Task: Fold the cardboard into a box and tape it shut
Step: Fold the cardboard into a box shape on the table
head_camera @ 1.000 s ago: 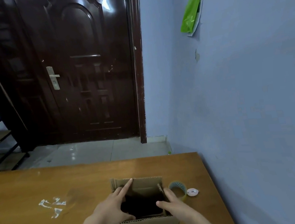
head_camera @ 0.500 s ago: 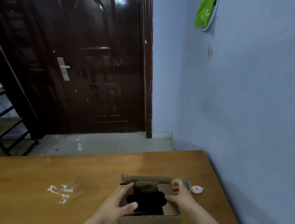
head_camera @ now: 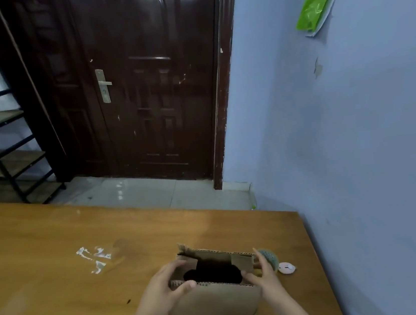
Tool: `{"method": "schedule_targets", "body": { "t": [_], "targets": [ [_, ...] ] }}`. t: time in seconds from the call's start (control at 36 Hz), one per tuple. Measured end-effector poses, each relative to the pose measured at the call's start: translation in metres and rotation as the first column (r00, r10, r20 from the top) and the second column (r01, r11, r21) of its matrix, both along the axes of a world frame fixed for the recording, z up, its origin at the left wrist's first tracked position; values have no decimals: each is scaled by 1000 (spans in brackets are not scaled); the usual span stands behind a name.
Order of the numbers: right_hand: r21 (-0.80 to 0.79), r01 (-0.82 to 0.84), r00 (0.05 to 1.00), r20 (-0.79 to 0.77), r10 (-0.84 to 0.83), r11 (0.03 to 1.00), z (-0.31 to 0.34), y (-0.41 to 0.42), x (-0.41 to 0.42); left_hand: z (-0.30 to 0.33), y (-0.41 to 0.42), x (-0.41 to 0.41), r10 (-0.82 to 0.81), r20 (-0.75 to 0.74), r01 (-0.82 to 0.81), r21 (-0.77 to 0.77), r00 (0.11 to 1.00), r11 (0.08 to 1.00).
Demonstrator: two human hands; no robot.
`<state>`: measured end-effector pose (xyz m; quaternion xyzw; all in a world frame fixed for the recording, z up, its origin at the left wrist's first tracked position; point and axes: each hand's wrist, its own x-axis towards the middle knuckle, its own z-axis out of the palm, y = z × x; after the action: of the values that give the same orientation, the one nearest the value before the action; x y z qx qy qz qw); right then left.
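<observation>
Two short flaps of the cardboard box (head_camera: 214, 300) look folded inward in the head view, while the opening between them is a dark gap; the box stands upright on the near right part of the wooden table (head_camera: 58, 267). By my reading the walls are formed and the top is partly closed. The long flaps are yet to come down, and no tape shows on the top seam. How the underside is closed cannot be seen.

Over the left end of the box the left hand (head_camera: 163, 291) has its fingers curled on the left flap, the thumb lying along the near rim; it seems to press that flap inward. At the right end the right hand (head_camera: 264, 274) curls round the box corner, fingers on the right flap and thumb at the near edge.

Just beyond the right hand, touching or nearly touching the box, lies a roll of tape (head_camera: 270, 257), partly hidden by the fingers. A small pale round object (head_camera: 286, 268) sits beside it to the right. Scraps of clear film (head_camera: 94, 257) lie well apart on the left.
</observation>
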<state>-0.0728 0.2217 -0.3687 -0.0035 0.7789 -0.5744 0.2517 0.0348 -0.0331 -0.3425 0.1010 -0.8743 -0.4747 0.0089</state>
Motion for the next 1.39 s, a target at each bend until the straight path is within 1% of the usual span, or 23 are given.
{"method": "schedule_targets", "body": {
  "t": [0.08,0.19,0.33,0.44,0.58,0.64,0.75,0.89,0.94,1.03,1.08,1.14,1.19,1.28,1.33,1.39],
  "targets": [
    [-57,2,999,-32,-4,998,8,-2,2,-7,3,-4,87,-37,-86,8,996,996],
    [-103,16,999,33,-13,995,19,-2,6,-12,7,-7,163,-73,-166,-50,984,985],
    [-74,-10,1000,-20,9,997,19,-6,13,-19,6,-10,155,-148,-177,-150,977,973],
    [-62,32,999,-27,-33,998,17,-8,18,-29,6,-13,199,-172,-220,-111,965,969],
    [-64,74,996,-43,-77,995,15,-10,19,-34,6,-14,146,-171,-167,-117,974,979],
    [-55,78,995,-61,-82,995,12,-12,19,-34,7,-14,153,-158,-170,-97,976,981],
    [-29,39,993,-112,-42,999,8,-12,21,-33,13,-13,218,-137,-218,15,966,976],
    [-15,37,992,-123,-38,999,0,-10,22,-28,18,-14,298,-70,-277,224,952,935],
    [-72,84,995,-56,-88,994,-2,-9,23,-28,18,-14,322,-48,-297,274,946,914],
    [-119,176,979,123,-162,977,-3,-9,23,-28,20,-15,346,-39,-320,294,937,901],
    [-117,200,960,221,-171,973,-6,-9,22,-28,22,-14,356,-25,-326,350,934,878],
    [-130,185,957,249,-149,974,-8,-8,23,-29,25,-14,352,43,-336,418,935,844],
    [-118,187,958,242,-155,975,-10,-6,24,-30,28,-16,332,111,-347,417,937,840],
    [-86,200,965,192,-181,976,-13,1,21,-36,34,-17,296,190,-349,402,936,847],
    [-57,172,974,162,-161,983,-16,5,19,-43,40,-13,271,233,-346,399,934,849],
    [-31,141,975,175,-134,990,-19,8,19,-52,45,-7,272,268,-363,394,924,845]
  ]
}}
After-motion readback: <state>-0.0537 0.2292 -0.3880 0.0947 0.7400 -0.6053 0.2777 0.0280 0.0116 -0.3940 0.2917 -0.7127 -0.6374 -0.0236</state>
